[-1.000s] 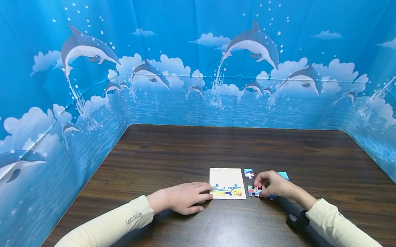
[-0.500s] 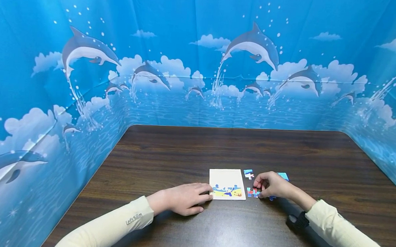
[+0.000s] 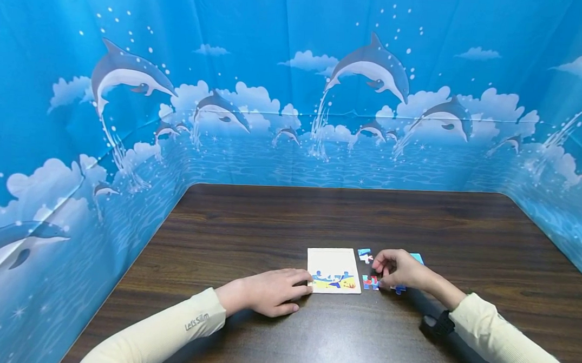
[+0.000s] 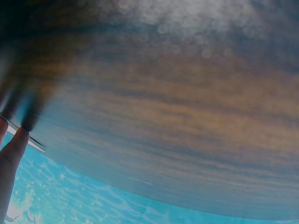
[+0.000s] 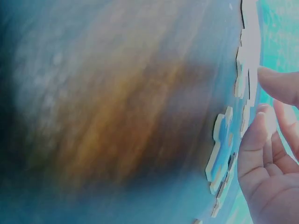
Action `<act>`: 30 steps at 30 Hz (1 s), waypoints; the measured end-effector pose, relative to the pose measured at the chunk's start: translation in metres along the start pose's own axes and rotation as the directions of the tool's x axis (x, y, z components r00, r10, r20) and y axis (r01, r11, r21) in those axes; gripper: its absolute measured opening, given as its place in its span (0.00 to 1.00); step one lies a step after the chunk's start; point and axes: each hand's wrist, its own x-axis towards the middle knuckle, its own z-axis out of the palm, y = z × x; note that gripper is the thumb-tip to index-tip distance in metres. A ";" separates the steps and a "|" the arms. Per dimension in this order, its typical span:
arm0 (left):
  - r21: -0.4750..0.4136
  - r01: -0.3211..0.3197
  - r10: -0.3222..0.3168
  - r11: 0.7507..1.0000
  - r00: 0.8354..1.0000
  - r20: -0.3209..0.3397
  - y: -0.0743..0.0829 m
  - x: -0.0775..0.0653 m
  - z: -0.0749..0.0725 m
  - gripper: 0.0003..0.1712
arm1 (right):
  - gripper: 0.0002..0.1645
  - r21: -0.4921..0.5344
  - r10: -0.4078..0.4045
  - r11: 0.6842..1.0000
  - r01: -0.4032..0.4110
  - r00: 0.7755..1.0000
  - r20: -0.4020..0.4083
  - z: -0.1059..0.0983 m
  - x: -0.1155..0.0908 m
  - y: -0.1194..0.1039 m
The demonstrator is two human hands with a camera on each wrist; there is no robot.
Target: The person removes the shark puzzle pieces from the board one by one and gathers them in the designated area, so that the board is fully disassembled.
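Note:
My left hand (image 3: pixel 277 291) lies with its fingers on the left edge of a white puzzle board (image 3: pixel 330 262). Along the board's lower part runs a coloured sea picture. In the left wrist view, fingertips (image 4: pixel 22 133) touch the thin edge of the board. My right hand (image 3: pixel 400 268) hovers over loose puzzle pieces beside the board, fingers loosely bent. A red and blue puzzle piece (image 3: pixel 370 282) lies on the table just left of its fingertips. In the right wrist view, a gap shows between thumb (image 5: pixel 280 85) and fingers, with nothing between them.
A blue and white puzzle piece (image 3: pixel 364 255) lies by the board's upper right corner. Other blue pieces (image 3: pixel 397 289) are partly covered by my right hand. The dark wooden table (image 3: pixel 250 217) is enclosed by a blue dolphin curtain (image 3: pixel 282 148).
The red and blue piece has shifted slightly left toward the board, and my right fingertips sit a little apart from it. My left hand stays in place.

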 end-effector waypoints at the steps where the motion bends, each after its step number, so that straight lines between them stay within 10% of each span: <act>1: -0.001 0.001 -0.001 1.000 1.000 0.001 0.000 0.000 0.000 0.26 | 0.19 0.017 -0.003 1.000 0.003 1.000 -0.007 0.000 0.000 0.000; 17: -0.005 0.007 -0.007 1.000 1.000 0.016 0.002 0.000 -0.001 0.26 | 0.25 0.192 0.079 0.981 -0.039 0.975 -0.208 0.014 0.000 -0.003; 30: -0.004 0.006 -0.006 1.000 1.000 0.023 0.004 0.001 0.000 0.26 | 0.29 0.286 0.042 0.958 -0.005 0.992 -0.123 0.034 -0.003 -0.013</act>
